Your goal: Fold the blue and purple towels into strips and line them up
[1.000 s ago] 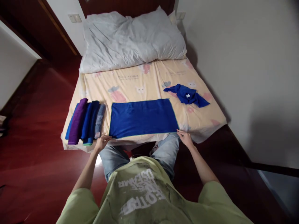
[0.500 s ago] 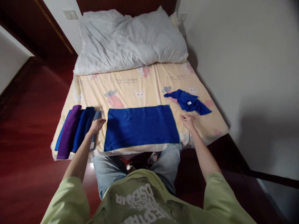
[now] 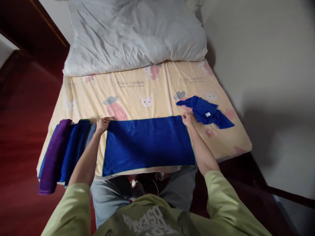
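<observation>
A blue towel point(image 3: 149, 144) with thin green edging lies spread flat across the near side of the bed. My left hand point(image 3: 102, 125) is at its far left corner, fingers pinched together on the edge. At the far right corner, my right hand point(image 3: 187, 119) is closed on the cloth, its fingertips partly hidden. Just beyond my right hand lies a crumpled blue cloth point(image 3: 205, 109) with a white tag. To the left, beside my left forearm, several folded towels are lined up, among them a purple towel point(image 3: 54, 159) and a dark blue towel point(image 3: 69, 152).
The bed point(image 3: 145, 88) has a pale yellow sheet printed with rabbits and carrots. A bulky white-grey quilt point(image 3: 137, 36) covers its far end. A wall point(image 3: 265, 72) runs along the right, and dark red floor point(image 3: 19, 137) lies to the left.
Both hands have moved from beside the spread towel onto its far corners and closed there. The view has tilted down and come nearer to the bed.
</observation>
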A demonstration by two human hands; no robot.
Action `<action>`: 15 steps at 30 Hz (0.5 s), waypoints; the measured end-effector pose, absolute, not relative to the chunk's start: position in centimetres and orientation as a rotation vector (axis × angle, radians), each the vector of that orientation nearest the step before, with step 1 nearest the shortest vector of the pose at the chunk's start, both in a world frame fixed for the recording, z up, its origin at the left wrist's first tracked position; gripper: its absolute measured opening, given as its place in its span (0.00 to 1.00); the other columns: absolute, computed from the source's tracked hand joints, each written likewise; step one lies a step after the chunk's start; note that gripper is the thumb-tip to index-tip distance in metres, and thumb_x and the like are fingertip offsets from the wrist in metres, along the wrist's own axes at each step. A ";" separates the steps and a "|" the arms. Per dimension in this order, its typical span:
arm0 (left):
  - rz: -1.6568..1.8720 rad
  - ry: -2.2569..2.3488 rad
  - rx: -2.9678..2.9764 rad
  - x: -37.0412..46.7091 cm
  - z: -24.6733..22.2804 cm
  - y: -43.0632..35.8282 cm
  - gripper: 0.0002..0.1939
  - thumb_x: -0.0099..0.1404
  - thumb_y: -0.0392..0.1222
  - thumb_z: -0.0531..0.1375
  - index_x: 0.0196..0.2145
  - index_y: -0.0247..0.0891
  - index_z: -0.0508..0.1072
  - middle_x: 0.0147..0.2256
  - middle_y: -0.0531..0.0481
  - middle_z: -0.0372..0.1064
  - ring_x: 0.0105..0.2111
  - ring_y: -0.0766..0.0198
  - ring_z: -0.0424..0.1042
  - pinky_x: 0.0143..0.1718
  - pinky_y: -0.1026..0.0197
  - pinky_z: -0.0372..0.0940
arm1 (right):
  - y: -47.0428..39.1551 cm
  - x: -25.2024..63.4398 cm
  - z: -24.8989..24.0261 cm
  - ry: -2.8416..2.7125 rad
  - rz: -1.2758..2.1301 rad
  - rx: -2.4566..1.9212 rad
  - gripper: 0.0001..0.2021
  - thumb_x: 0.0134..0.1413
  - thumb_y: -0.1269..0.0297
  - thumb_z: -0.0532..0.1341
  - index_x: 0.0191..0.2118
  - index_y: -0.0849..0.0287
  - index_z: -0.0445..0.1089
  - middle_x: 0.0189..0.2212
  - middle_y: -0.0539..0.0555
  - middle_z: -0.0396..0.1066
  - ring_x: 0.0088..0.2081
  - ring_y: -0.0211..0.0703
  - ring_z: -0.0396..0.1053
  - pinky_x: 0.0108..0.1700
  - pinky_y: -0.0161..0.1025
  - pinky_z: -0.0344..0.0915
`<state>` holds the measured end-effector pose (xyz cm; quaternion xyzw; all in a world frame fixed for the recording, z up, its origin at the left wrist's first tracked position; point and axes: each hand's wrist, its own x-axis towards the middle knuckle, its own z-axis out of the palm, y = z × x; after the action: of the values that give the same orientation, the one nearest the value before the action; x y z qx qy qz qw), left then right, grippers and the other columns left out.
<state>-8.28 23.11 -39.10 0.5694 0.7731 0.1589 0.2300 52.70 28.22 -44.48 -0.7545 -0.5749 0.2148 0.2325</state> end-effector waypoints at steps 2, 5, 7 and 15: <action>0.424 2.086 1.529 -8.3 -39.2 23.5 0.17 0.60 0.41 0.61 0.45 0.34 0.81 0.37 0.41 0.81 0.38 0.52 0.80 0.44 0.57 0.73 | 28.9 52.6 -44.6 -1.534 0.610 -2.104 0.11 0.54 0.66 0.58 0.38 0.62 0.77 0.40 0.63 0.81 0.46 0.54 0.77 0.54 0.47 0.72; 0.413 2.079 1.529 -8.7 -39.4 23.7 0.15 0.59 0.43 0.63 0.41 0.35 0.83 0.34 0.43 0.81 0.36 0.52 0.80 0.41 0.58 0.73 | 29.4 52.8 -44.3 -1.514 0.632 -2.096 0.08 0.54 0.66 0.61 0.33 0.61 0.78 0.39 0.62 0.82 0.44 0.56 0.78 0.52 0.46 0.73; 0.422 2.092 1.551 -9.1 -39.4 23.9 0.14 0.60 0.44 0.63 0.39 0.36 0.84 0.34 0.44 0.82 0.38 0.51 0.80 0.42 0.58 0.73 | 29.5 53.0 -43.9 -1.516 0.622 -2.093 0.06 0.52 0.66 0.63 0.30 0.59 0.78 0.36 0.60 0.82 0.42 0.56 0.79 0.50 0.46 0.74; 0.531 2.211 1.553 -11.2 -38.9 25.8 0.16 0.59 0.48 0.64 0.39 0.35 0.84 0.28 0.45 0.79 0.34 0.51 0.79 0.43 0.55 0.73 | 31.2 54.5 -42.3 -1.560 0.439 -2.036 0.07 0.54 0.68 0.65 0.36 0.63 0.80 0.38 0.62 0.82 0.37 0.52 0.78 0.46 0.45 0.74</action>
<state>-11.17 25.81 -38.88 0.5534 0.7879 0.1891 0.1928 54.53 31.24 -42.29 -0.7541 -0.5779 0.1625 0.2662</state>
